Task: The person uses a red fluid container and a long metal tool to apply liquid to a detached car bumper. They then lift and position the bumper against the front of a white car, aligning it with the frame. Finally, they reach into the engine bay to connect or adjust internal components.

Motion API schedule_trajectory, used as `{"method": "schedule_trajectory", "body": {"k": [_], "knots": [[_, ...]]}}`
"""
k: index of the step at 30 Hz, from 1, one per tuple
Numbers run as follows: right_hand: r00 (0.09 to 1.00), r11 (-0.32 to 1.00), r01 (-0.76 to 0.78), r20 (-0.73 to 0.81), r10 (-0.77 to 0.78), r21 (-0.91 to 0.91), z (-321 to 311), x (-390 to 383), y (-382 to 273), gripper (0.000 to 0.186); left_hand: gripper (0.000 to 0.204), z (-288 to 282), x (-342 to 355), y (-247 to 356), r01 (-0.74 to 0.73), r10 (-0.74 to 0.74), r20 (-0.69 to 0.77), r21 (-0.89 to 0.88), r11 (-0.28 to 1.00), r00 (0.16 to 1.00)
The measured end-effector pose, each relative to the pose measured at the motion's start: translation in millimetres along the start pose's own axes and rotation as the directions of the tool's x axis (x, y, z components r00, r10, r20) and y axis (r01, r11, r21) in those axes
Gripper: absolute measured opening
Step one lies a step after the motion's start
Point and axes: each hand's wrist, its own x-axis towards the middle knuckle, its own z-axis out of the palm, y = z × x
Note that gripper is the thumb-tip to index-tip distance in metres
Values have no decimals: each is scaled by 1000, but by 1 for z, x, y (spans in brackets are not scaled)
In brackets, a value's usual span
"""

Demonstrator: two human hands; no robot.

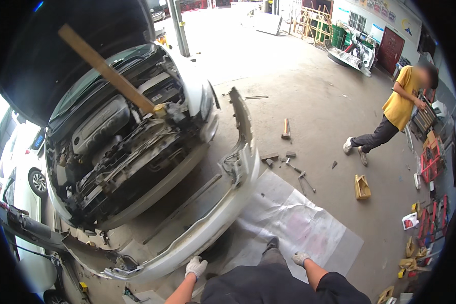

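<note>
My left hand (pixel 196 266), in a pale work glove, is near the outer face of a detached white car bumper (pixel 215 223). Its thumb stands apart from loosely bent fingers, with nothing seen in them. Over a sheet of pale plastic (pixel 309 223) hangs my right hand (pixel 300 259), gloved too, fingers loose and holding nothing visible. The bumper rests on the floor in front of a white car (pixel 195 91) whose bonnet is up. A wooden plank (pixel 106 71) slants from the raised bonnet to the bared engine bay (pixel 116 131).
A hammer (pixel 286 129), hand tools (pixel 300 172) and a gold plastic jug (pixel 362 187) lie on the floor to the right. Farther right, a person in a yellow top (pixel 403 96) leans over shelving. A post (pixel 178 30) stands behind the car.
</note>
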Motion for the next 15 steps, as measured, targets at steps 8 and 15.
{"method": "schedule_trajectory", "body": {"k": [8, 15], "knots": [[991, 997, 68, -117, -70, -26, -164, 139, 103, 49, 49, -9, 52, 270, -78, 59, -148, -126, 989, 987], [930, 902, 261, -339, -139, 345, -310, 201, 68, 42, 33, -68, 138, 468, -321, 175, -460, -261, 911, 871]]}}
